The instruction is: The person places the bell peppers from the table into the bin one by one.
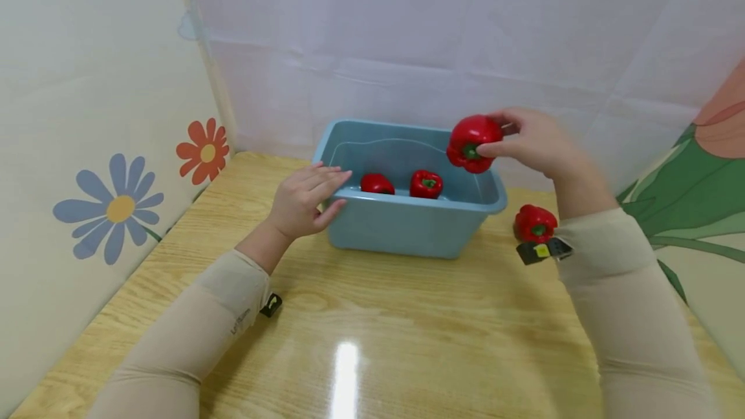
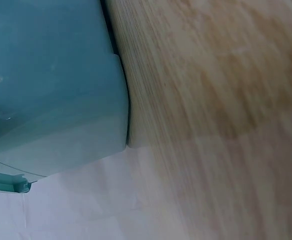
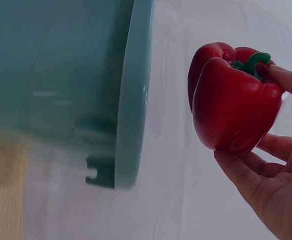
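Note:
A blue plastic bin (image 1: 401, 228) stands on the table with two red bell peppers inside, one bell pepper (image 1: 376, 183) nearer the left and another bell pepper (image 1: 426, 184) near the middle. My left hand (image 1: 304, 202) rests on the bin's left front corner, fingers stretched over the rim. Over the bin's right end, my right hand (image 1: 532, 141) pinches a red bell pepper (image 3: 236, 102) between thumb and fingers, the thumb by its green stem. In the right wrist view this pepper is beside the bin's rim (image 3: 135, 100), apart from it.
One more red bell pepper (image 1: 534, 224) lies on the wooden table (image 1: 372, 315) to the right of the bin, by my right wrist. A pale cloth wall (image 1: 361, 37) rises close behind the bin. Flower-printed panels (image 1: 116, 115) flank the table.

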The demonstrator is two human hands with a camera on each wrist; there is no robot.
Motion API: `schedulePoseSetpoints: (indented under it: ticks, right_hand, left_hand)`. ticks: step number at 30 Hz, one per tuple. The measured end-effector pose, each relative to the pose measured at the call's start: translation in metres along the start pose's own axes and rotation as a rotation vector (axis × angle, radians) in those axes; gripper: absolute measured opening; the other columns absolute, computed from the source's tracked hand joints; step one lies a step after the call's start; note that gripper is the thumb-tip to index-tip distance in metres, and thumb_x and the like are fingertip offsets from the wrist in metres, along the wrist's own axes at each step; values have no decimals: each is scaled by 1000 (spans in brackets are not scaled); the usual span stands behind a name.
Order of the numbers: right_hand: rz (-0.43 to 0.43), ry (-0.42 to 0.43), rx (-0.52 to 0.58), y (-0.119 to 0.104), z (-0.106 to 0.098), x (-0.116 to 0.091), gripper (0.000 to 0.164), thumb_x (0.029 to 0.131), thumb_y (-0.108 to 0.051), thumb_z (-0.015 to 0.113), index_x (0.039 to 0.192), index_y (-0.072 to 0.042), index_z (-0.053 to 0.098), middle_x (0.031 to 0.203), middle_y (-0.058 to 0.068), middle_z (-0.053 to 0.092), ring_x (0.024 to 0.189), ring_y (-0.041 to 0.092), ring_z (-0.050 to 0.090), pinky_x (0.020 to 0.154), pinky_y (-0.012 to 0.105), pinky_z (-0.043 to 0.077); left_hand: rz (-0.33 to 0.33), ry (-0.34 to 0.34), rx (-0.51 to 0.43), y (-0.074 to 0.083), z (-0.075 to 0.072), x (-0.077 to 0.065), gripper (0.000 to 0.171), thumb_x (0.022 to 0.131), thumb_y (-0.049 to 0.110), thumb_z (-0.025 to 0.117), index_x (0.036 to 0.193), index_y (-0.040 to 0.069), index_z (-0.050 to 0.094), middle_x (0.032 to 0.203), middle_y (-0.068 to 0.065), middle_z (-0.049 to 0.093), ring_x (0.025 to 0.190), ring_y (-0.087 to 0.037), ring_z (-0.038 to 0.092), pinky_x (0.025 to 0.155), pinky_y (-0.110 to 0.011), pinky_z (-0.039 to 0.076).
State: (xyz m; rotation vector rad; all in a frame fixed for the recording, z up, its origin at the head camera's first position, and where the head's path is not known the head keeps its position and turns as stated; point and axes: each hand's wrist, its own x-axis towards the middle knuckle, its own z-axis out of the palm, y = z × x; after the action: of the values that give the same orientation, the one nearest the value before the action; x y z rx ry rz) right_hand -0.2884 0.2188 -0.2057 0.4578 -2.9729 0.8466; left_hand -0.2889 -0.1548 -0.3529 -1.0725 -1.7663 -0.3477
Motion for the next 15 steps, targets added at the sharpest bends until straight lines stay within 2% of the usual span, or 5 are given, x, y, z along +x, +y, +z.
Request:
schedulePoseSetpoints:
  ticks: [6, 15]
  right_hand:
    - [-25, -16, 19, -16, 12, 15, 70, 76, -48, 66, 133, -13, 45, 126, 8, 50, 112, 28, 45, 86, 50, 43]
    - [-76, -63, 37, -47, 36, 34, 67, 74, -42, 71, 129, -11, 49, 121, 4, 52, 105, 24, 50, 83, 41, 47]
  left_hand:
    - [-3, -4, 4, -2, 0, 0, 43, 84, 34, 54, 113, 4, 65, 102, -11, 68, 97, -25, 64, 92, -42, 45]
    - [-6, -20, 3, -3, -2, -1, 43, 84, 33, 55, 116, 5, 63, 103, -11, 68, 98, -25, 63, 92, -43, 45]
